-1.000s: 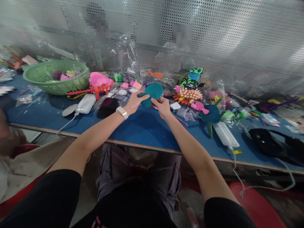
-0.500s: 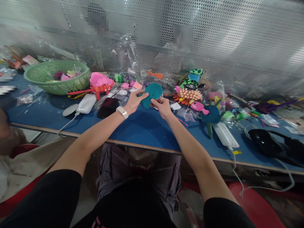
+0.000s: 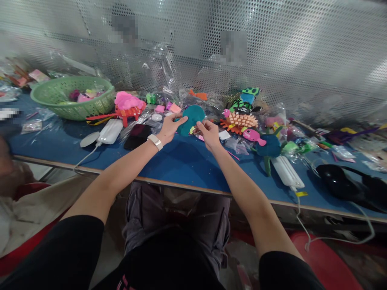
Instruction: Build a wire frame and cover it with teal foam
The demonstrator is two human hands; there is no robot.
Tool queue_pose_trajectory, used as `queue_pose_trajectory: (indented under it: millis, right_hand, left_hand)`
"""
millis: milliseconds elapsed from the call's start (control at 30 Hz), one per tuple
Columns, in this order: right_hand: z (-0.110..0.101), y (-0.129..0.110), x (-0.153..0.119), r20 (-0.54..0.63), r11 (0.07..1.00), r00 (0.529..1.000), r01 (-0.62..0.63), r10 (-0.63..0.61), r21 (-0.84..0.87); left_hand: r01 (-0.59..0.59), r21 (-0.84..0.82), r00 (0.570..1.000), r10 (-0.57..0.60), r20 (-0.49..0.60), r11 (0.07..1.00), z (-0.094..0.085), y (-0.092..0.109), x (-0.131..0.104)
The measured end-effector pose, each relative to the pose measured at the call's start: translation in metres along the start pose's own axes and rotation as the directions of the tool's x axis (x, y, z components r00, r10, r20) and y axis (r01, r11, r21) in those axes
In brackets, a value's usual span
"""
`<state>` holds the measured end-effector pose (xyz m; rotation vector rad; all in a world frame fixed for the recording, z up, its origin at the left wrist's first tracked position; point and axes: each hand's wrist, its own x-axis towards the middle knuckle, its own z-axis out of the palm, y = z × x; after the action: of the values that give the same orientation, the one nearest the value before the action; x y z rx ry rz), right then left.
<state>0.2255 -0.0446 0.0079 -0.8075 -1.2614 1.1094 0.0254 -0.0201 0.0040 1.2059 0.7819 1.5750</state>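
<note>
A flat, rounded teal piece that looks like felt (image 3: 193,116) is held up over the table's middle. My left hand (image 3: 171,128) pinches its left side, with the thumb lying on the face. At the lower right edge of the teal piece my right hand (image 3: 209,133) is closed, thumb against fingers. Part of its fingertips is hidden, but it appears to grip that edge. Small pink and orange foam pieces (image 3: 175,108) lie behind my left hand. Just right of my right hand is a small white square (image 3: 224,135).
A green basket (image 3: 72,111) stands at the left, near a pink-and-orange toy creature (image 3: 130,108). Colourful felt animals (image 3: 243,121) lie to the right. White power banks (image 3: 287,172), a dark phone (image 3: 137,136) and a black headset (image 3: 347,185) rest on the blue table (image 3: 181,167).
My right hand has shifted slightly right and up along the teal piece's edge. The teal piece has moved slightly left and up, and a small yellowish bit shows beneath it.
</note>
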Motion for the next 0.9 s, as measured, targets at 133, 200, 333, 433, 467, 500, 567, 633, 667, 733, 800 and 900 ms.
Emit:
queue_pose_trajectory:
  millis: [133,200,333,433,467,500,567,633,667,733,800,900]
  right_hand:
    - [-0.001,0.003,0.001,-0.016,1.0,1.0,0.02,-0.02,0.017]
    - [-0.001,0.004,0.001,-0.019,1.0,1.0,0.019,-0.019,0.006]
    - [-0.003,0.005,0.002,-0.018,1.0,1.0,-0.003,0.003,-0.017]
    - [-0.005,0.004,0.004,-0.025,0.999,0.999,-0.027,0.027,-0.023]
    - [-0.006,0.003,0.005,-0.028,0.999,0.999,-0.037,0.036,-0.032]
    - [-0.008,0.003,0.006,-0.034,0.998,0.998,-0.047,0.045,-0.044]
    - [-0.011,0.002,0.008,-0.055,0.996,0.997,-0.058,0.054,-0.065]
    - [-0.015,0.003,0.011,-0.081,0.996,0.996,-0.051,0.045,-0.079]
    - [-0.016,0.003,0.012,-0.096,0.995,0.995,-0.044,0.036,-0.084]
    - [-0.02,0.004,0.013,-0.125,0.994,0.992,-0.041,0.028,-0.098]
    - [-0.023,0.005,0.015,-0.143,0.993,0.989,-0.058,0.043,-0.103]
    - [-0.026,0.007,0.016,-0.127,0.991,0.988,-0.1,0.088,-0.09]
  left_hand:
    - [0.02,-0.011,0.999,-0.02,0.044,1.0,-0.002,-0.005,0.001]
    - [0.02,0.005,0.999,-0.02,0.025,1.0,-0.003,-0.007,0.002]
    - [0.017,0.008,1.0,-0.017,-0.001,1.0,-0.006,-0.01,0.005]
    - [0.014,0.007,1.0,-0.014,-0.014,1.0,-0.008,-0.012,0.007]
    - [0.012,0.007,1.0,-0.012,-0.022,1.0,-0.009,-0.013,0.008]
    - [0.01,0.006,0.999,-0.01,-0.033,1.0,-0.01,-0.014,0.009]
    - [0.007,0.01,0.998,-0.006,-0.055,1.0,-0.013,-0.015,0.011]
    - [0.003,0.028,0.997,-0.002,-0.071,1.0,-0.014,-0.015,0.013]
    - [0.001,0.042,0.997,0.002,-0.071,0.999,-0.015,-0.015,0.013]
    - [-0.003,0.07,0.998,0.007,-0.066,0.998,-0.015,-0.015,0.014]
    - [-0.001,0.088,0.998,0.006,-0.066,0.996,-0.014,-0.015,0.014]
    - [0.01,0.107,0.996,0.0,-0.094,0.994,-0.013,-0.016,0.014]
